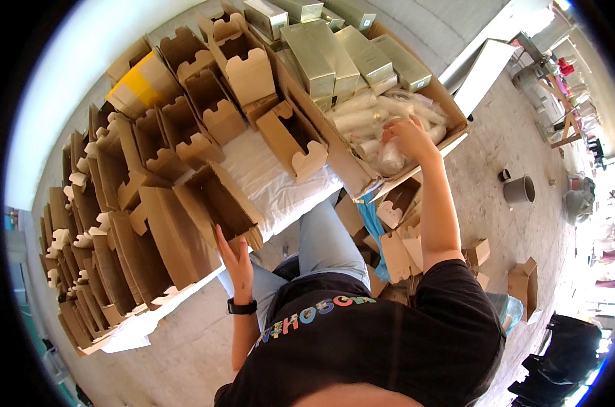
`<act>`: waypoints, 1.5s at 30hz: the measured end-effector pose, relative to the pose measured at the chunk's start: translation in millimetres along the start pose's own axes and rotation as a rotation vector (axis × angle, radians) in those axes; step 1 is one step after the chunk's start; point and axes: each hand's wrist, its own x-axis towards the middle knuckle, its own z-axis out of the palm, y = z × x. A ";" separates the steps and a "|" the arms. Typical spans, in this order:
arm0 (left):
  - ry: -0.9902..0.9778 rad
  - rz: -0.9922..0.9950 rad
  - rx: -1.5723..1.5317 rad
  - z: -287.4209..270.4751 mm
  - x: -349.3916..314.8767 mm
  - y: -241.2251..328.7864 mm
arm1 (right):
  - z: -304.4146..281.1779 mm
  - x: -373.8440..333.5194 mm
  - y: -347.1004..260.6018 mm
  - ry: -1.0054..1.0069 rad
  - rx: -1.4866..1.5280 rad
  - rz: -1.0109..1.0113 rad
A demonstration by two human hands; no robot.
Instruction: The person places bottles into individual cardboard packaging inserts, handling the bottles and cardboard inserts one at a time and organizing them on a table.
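My left hand (235,264), wearing a black wristband, grips the near end of an open brown cardboard box (216,197). The box is tilted and its inside looks bare. My right hand (412,141) reaches into a large carton (348,159) on the right. Its fingers curl over a clear plastic-wrapped bundle (391,159) and seem closed on it; the far side of the grip is hidden. More wrapped bundles (355,117) lie around that hand. Behind them, several gold-coloured boxes (314,57) fill the far part of the carton.
Rows of open cardboard boxes (110,261) crowd the left of the white-covered table (263,180). One open box (292,140) stands beside the large carton. Loose cardboard pieces (399,254) and a blue plastic strip (373,237) are below it. A grey bucket (519,190) stands on the floor.
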 end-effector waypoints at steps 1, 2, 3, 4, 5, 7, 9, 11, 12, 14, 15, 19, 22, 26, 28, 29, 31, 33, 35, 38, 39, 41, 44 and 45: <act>-0.001 -0.003 0.001 -0.5 -1.3 -0.1 | 0.5 -1.9 -0.7 0.075 0.008 -0.033; -0.002 -0.007 0.002 -0.5 -1.7 -0.1 | -1.7 -2.2 0.3 0.095 0.073 0.029; -0.004 -0.006 -0.003 0.2 -1.1 0.2 | -5.0 -2.1 1.5 0.114 0.137 0.091; -0.006 -0.006 -0.006 -0.1 -1.1 0.1 | -7.5 -2.7 -0.1 0.132 0.205 0.155; -0.009 -0.007 -0.009 -0.5 -1.1 -0.1 | -7.6 -2.6 -3.4 0.185 0.179 0.253; -0.009 0.005 -0.003 -0.3 -0.8 -2.6 | -6.3 0.4 -14.7 0.293 0.124 0.449; -0.005 0.009 -0.002 -0.7 -0.4 -3.4 | -6.9 5.2 -28.8 0.149 -0.010 0.597; -0.001 0.005 -0.009 -0.2 0.4 -2.1 | -8.9 12.1 -41.7 -0.012 -0.032 0.701; -0.002 0.006 -0.012 -0.2 0.6 -1.4 | -9.6 15.9 -47.8 -0.100 0.014 0.730; -0.003 0.004 -0.012 -2.1 -0.9 -0.4 | -7.6 19.6 -51.8 -0.196 0.054 0.731; -0.001 0.008 -0.012 -2.2 -0.5 -0.2 | -3.9 22.0 -49.9 -0.201 0.047 0.707; 0.005 0.002 -0.018 0.8 1.0 1.4 | 17.7 34.6 -9.9 -0.242 0.156 0.700; 0.003 -0.013 -0.043 -0.6 2.2 4.4 | 13.6 15.8 -13.9 0.063 0.136 0.756; -0.002 0.007 -0.019 0.0 2.1 -2.3 | -56.9 -7.5 -73.5 0.452 0.685 0.710; 0.001 -0.015 -0.027 -0.7 1.1 -1.7 | -55.3 -8.6 -87.0 0.616 1.045 0.463; 0.010 -0.029 -0.030 -1.0 0.5 -0.9 | -53.5 -8.1 -93.0 0.688 1.225 0.325; 0.012 0.013 -0.001 -0.7 0.8 -5.7 | -52.1 -13.9 -111.3 0.632 1.658 0.232; 0.016 0.000 -0.003 0.8 0.7 -11.0 | -50.7 -22.1 -132.1 0.441 1.957 0.103; 0.068 0.082 -0.033 4.9 2.7 -14.2 | -42.0 -22.2 -154.8 0.237 2.140 0.051; 0.075 0.024 -0.124 -0.3 6.3 -1.0 | -18.0 -13.8 -188.7 -0.268 2.456 0.014; 0.078 -0.002 -0.134 -1.7 3.1 -1.4 | -9.2 -8.9 -203.8 -0.384 2.434 -0.072; 0.060 -0.036 -0.160 -2.7 2.2 -2.2 | 0.1 4.6 -235.4 -0.671 2.271 -0.110; 0.060 -0.017 -0.100 -7.8 0.1 0.2 | 18.0 26.1 -281.4 -0.439 1.148 -0.365; 0.084 0.053 -0.009 -7.5 1.5 -4.8 | 28.4 33.6 -296.8 -0.390 0.983 -0.397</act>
